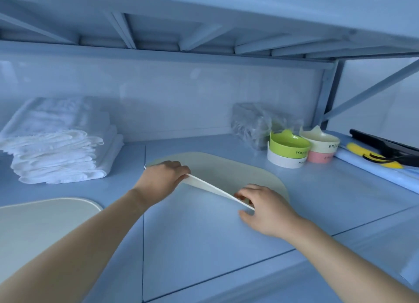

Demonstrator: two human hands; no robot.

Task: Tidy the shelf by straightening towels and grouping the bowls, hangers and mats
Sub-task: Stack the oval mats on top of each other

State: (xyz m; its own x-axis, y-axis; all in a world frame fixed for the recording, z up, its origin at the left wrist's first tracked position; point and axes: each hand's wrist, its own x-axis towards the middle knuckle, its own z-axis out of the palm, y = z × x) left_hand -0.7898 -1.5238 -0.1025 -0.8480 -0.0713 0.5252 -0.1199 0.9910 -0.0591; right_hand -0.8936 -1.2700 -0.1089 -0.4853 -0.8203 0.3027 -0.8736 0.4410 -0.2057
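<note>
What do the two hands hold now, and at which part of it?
The cream mat in the middle, by its raised near edge: the left hand grips the edge's left end, the right hand pinches its right end.

The shelf (204, 246) lies bare along its front edge, right of the front-left mat (45, 223) and in front of the centre mat (226, 169). Towels (59, 153) fill the back-left corner. 2 bowl stacks (301, 148) and a plastic bag (249, 123) crowd the back right, and hangers (385, 150) line the right edge. The upper shelf (204, 19) limits headroom.
</note>
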